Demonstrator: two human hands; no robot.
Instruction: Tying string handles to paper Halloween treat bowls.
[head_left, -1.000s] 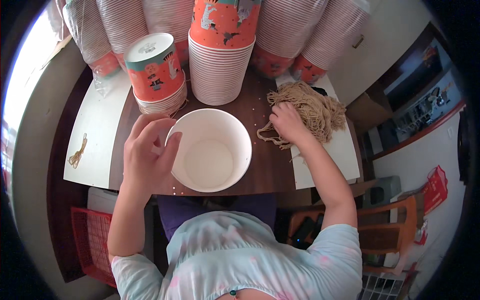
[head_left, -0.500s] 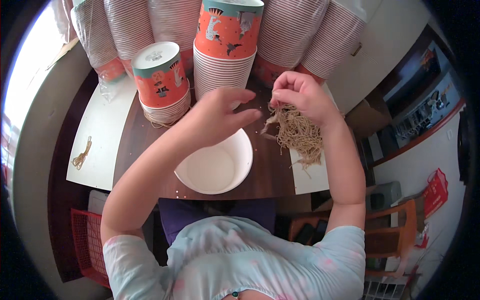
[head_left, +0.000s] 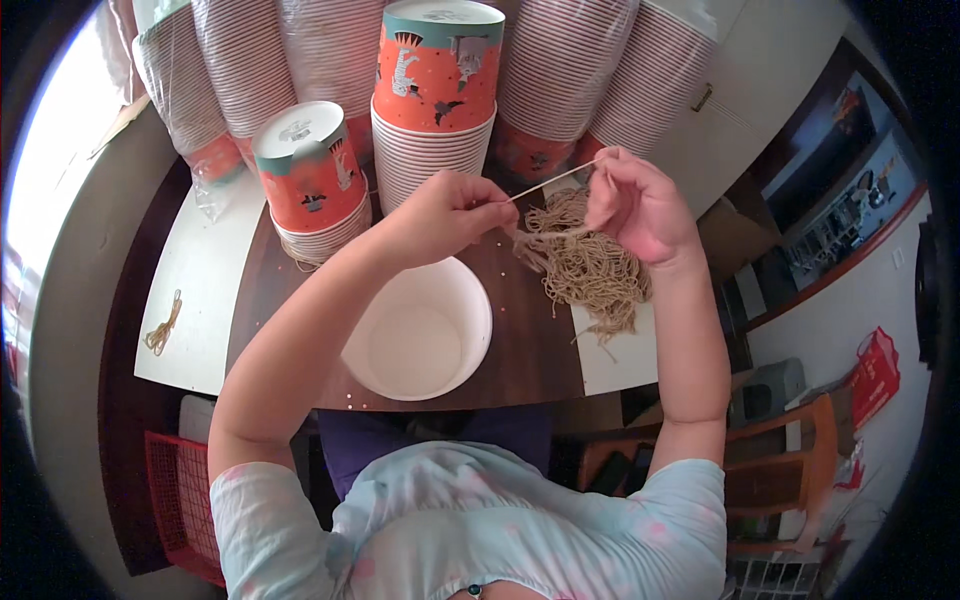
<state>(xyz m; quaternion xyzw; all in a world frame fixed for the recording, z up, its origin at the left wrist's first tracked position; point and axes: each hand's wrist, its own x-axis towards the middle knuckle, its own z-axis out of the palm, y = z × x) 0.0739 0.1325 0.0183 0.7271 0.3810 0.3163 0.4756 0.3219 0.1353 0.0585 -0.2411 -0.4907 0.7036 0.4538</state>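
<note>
Dark wooden desk (head_left: 520, 350) carries a twine bundle (head_left: 590, 270); one strand (head_left: 545, 183) stretches taut above it, pinched by left hand (head_left: 440, 215) and right hand (head_left: 635, 205). White bowl (head_left: 420, 330) sits at seven o'clock; orange cup stacks (head_left: 435, 90) at eleven.

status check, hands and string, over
Left hand and right hand pinch one string taut between them. Bundle below. Open tub nearby, nothing blocking.

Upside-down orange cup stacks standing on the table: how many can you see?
2: a short orange stack left of the left hand, and a taller orange stack behind it. Wrapped sleeves behind may hide more.
</note>
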